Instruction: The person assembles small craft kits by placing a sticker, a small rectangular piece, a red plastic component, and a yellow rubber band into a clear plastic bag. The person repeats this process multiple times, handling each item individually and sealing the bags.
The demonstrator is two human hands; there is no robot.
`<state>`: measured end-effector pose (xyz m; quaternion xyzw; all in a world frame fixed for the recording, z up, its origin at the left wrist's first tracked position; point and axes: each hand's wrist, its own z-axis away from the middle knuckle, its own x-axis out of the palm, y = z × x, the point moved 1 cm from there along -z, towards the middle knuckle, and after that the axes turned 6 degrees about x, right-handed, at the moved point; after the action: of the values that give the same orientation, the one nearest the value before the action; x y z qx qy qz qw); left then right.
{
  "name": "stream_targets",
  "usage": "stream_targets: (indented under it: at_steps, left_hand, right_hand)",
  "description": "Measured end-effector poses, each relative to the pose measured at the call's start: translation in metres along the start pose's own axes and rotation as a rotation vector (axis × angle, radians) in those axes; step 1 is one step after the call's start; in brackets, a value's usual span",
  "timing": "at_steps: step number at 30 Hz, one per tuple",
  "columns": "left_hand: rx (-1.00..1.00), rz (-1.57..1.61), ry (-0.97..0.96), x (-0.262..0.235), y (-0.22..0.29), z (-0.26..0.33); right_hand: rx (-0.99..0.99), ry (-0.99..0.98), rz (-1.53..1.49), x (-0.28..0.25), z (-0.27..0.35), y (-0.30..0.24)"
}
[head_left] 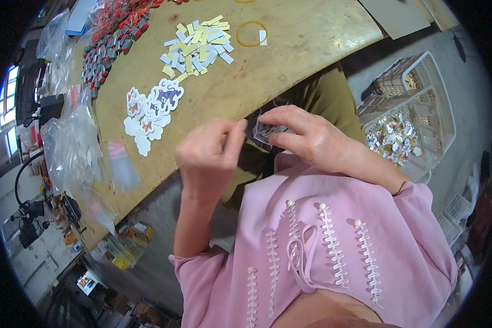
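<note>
My right hand (313, 133) is closed, its thumb and fingers on a small clear plastic bag (261, 133) just past the table edge, over my lap. To its left, my left hand (209, 146) is curled with the thumb against the fingers and slightly blurred; whatever it may hold is hidden. Beyond the left hand, a pile of white-edged die-cut cartoon stickers (152, 112) lies on the table (224, 98). Farther off is a heap of small yellow and white strips (197, 46). A yellow rubber band (252, 34) lies beside them, with a single white strip (263, 37) at its right side.
Flat clear bags (123, 167) lie near the table's left edge, next to a crumpled pile of plastic bags (74, 147). Grey and red small parts (106, 57) are heaped at the far left. A white plastic basket (443, 104) holding many small shiny pieces stands right of my knee.
</note>
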<state>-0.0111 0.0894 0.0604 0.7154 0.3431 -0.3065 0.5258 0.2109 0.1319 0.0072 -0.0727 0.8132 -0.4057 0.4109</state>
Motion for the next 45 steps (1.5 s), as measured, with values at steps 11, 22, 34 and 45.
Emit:
stream_targets:
  at_steps: [11, 22, 34, 45]
  left_hand:
    - [-0.011, 0.071, -0.009, -0.017, -0.041, -0.087]
    - [0.204, -0.358, 0.11, 0.013, -0.154, -0.232]
    - [-0.142, 0.423, 0.116, -0.037, -0.122, -0.157]
    - [0.435, 0.282, -0.065, -0.001, 0.022, -0.055]
  right_hand:
    - [-0.03, 0.07, 0.14, -0.01, 0.006, 0.006]
    - [0.104, 0.103, 0.021, -0.016, 0.02, 0.01]
    - [0.113, 0.14, -0.053, -0.03, 0.015, 0.013]
    - [0.049, 0.215, -0.052, -0.033, -0.006, -0.006]
